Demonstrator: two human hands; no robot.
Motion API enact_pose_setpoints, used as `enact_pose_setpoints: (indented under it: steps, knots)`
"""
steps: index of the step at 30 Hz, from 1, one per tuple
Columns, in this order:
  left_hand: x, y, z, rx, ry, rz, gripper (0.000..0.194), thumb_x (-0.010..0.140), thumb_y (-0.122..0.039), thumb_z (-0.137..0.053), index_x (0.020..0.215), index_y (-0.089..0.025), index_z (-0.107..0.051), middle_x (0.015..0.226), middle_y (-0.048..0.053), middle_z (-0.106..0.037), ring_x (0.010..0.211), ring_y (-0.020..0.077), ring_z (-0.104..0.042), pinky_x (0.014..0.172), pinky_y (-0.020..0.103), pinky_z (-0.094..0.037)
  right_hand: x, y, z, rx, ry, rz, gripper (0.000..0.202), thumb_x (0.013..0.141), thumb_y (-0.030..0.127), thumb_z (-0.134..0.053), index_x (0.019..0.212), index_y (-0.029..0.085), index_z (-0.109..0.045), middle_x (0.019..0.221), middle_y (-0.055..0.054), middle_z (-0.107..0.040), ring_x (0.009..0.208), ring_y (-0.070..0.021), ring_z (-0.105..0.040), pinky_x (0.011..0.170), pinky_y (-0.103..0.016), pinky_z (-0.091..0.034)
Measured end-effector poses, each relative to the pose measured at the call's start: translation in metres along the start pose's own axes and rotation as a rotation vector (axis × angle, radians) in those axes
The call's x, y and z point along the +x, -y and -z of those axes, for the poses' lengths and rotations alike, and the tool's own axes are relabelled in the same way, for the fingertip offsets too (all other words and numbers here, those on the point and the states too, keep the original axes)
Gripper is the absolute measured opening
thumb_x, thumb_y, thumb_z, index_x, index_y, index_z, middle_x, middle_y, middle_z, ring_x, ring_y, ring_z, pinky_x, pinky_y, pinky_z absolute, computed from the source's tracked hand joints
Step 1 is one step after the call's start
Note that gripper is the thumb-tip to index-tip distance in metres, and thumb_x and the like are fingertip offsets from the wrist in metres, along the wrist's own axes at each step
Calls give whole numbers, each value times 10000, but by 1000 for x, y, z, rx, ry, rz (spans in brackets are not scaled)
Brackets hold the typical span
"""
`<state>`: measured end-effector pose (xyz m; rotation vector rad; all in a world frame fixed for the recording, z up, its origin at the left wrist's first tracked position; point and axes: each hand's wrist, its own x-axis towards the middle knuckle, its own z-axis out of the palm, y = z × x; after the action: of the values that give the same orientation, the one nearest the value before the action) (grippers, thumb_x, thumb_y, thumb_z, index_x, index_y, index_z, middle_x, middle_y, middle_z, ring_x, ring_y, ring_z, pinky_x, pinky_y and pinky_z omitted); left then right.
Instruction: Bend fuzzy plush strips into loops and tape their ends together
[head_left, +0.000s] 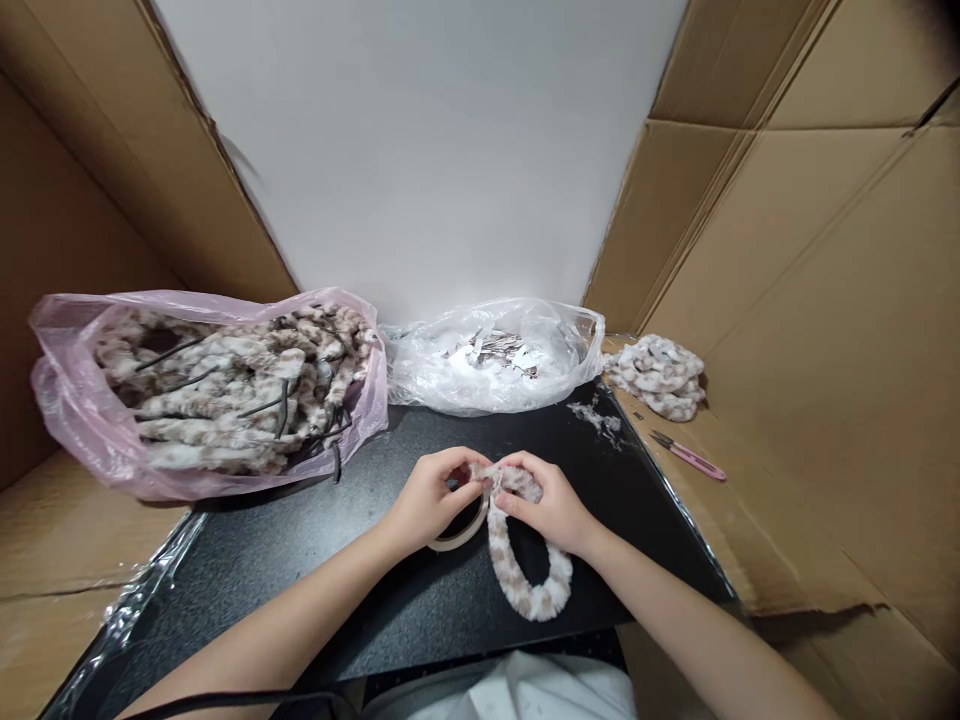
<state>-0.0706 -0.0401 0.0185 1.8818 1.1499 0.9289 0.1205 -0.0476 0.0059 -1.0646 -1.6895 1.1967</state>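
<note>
A loop of fluffy white-and-brown material (538,600) hangs down onto the black table from between my two hands. My left hand (439,495) pinches its upper left end, thumb and fingers together. On the other side my right hand (547,503) grips the top of the loop, its thumb lying over the fluffy strip. The two hands nearly touch at the fingertips. Beneath my left hand lies a pale round ring (454,543), partly covered by the fingers.
A pink plastic bag (67,440) of fluffy loops with dark cords stands left on the black table (360,600). Behind sits a clear bag (427,375) with paper-like strips. On the right lie a fluffy bundle (660,375), a pink-handled tool (697,460) and fluff scraps (598,418). Cardboard walls flank both sides.
</note>
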Motion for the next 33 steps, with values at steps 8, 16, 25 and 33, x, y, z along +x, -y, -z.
enact_pose_setpoints:
  steps: [8,16,25,33]
  knots:
    - [0,1,-8,-270,35,91,181,759,-321,-674,721,-147,-645,713,42,-659,678,149,-577,656,246,-452,2,-1,-5,-41,-40,-27,93,745,212,-615,795,164,-677,747,-14,-669,706,-151,-588,680,-259,-461]
    - [7,5,-3,-621,-4,168,264,754,-400,-690,762,-144,-626,867,69,-689,822,182,-620,785,293,-473,5,-8,4,237,76,-156,298,669,276,-736,924,177,-620,839,-15,-663,710,-129,-609,618,-233,-476]
    - [6,6,4,-557,210,236,331,772,-451,-665,713,-139,-573,652,17,-641,558,96,-516,542,206,-378,6,-3,13,77,33,-117,190,777,315,-640,884,160,-659,665,14,-605,595,-105,-529,589,-235,-426]
    - [3,5,0,-384,243,226,287,738,-352,-713,880,-142,-579,579,-44,-563,512,72,-443,494,182,-318,3,-1,6,-53,107,0,385,714,325,-732,1069,205,-645,951,-27,-683,841,-176,-615,770,-289,-473]
